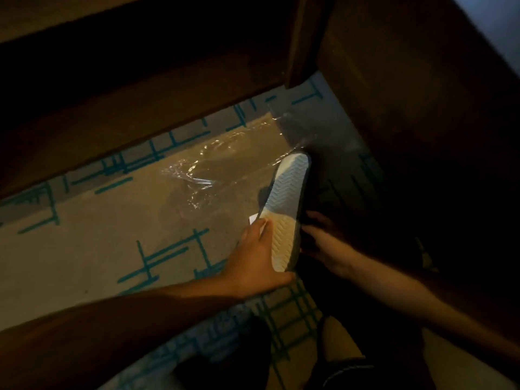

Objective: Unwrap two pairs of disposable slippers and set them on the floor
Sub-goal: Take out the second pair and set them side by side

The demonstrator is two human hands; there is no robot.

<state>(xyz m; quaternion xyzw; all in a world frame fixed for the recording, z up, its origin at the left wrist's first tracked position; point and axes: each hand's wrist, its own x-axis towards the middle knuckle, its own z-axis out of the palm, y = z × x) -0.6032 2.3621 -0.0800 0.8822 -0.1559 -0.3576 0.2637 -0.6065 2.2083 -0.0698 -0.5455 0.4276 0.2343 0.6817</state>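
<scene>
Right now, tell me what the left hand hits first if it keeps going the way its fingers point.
Likely the crinkled clear plastic wrapper beyond the white-soled slipper that the left hand already holds; depth is unclear.

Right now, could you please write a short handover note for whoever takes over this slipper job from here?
Left hand: grips the heel end of the white slipper with the zigzag-ribbed sole, sole facing the camera.
Right hand: on the slipper's dark far side; its grip is hidden in shadow.
Clear crinkled plastic wrapper: lies beside the slipper's toe on the beige carpet with teal line pattern; whether it still clings to the slipper is unclear.
Done: this slipper looks mostly out of its wrap.
Left: set it down; no other slippers are visible.
</scene>
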